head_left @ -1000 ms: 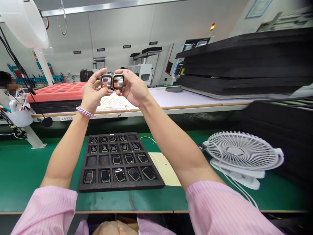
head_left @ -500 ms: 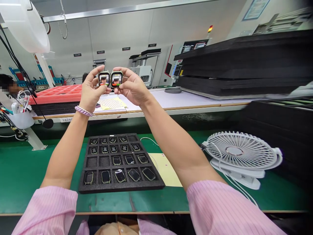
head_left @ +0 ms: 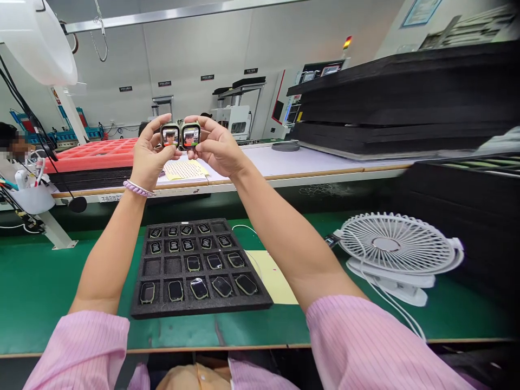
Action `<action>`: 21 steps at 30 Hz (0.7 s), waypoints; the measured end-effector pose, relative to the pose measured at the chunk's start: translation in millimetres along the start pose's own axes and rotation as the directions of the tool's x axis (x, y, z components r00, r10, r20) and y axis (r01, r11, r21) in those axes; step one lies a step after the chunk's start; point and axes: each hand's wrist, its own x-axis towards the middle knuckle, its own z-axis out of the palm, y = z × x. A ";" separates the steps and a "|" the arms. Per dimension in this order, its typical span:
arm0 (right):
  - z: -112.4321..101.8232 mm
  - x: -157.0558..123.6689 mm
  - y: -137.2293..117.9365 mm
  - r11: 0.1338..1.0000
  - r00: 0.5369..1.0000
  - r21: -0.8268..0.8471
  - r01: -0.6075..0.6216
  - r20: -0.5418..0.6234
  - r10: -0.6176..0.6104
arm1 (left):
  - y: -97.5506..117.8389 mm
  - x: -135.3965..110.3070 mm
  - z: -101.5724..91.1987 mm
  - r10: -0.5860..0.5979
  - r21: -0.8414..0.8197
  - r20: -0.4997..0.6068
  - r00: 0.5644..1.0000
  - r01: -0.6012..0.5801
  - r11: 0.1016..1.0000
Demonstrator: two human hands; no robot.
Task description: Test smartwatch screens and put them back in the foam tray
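Both arms are raised in front of me at arm's length. My left hand (head_left: 147, 154) pinches a small square watch body (head_left: 169, 135) with a glossy reflective screen. My right hand (head_left: 217, 149) pinches a second such watch body (head_left: 190, 136), and the two are held side by side, touching, screens facing me. Below the hands, on the green bench, lies a black foam tray (head_left: 138, 292) with rows of pockets; several pockets hold similar watch bodies and a few on the left are empty.
A white desk fan (head_left: 396, 252) lies face-up at the right with its cable running toward me. A yellow sheet (head_left: 272, 276) sits beside the tray. Stacked black foam (head_left: 398, 103) fills the right. A red tray (head_left: 95, 151) and another person (head_left: 12, 142) are at far left.
Both hands with the two watch bodies have stayed raised, drifting slightly left. The view shifted a little.
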 end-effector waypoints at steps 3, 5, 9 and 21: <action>-1.3 -0.2 4.1 1.000 1.000 0.001 -0.003 0.015 0.003 | -5.5 -0.5 -1.5 -0.010 -0.013 -0.002 1.000 0.010 1.000; -1.8 0.2 6.3 1.000 1.000 0.000 -0.011 0.021 0.011 | -7.6 -0.3 -2.1 -0.019 -0.022 -0.003 1.000 0.019 1.000; 0.4 -0.4 9.3 1.000 1.000 0.021 -0.009 0.017 0.009 | -8.8 -2.1 -1.6 -0.025 -0.029 -0.006 1.000 0.025 0.999; 34.2 -105.5 55.4 0.936 0.968 0.262 -0.235 -0.022 0.249 | -17.2 -122.1 12.6 -0.305 -0.061 -0.031 0.952 0.302 0.951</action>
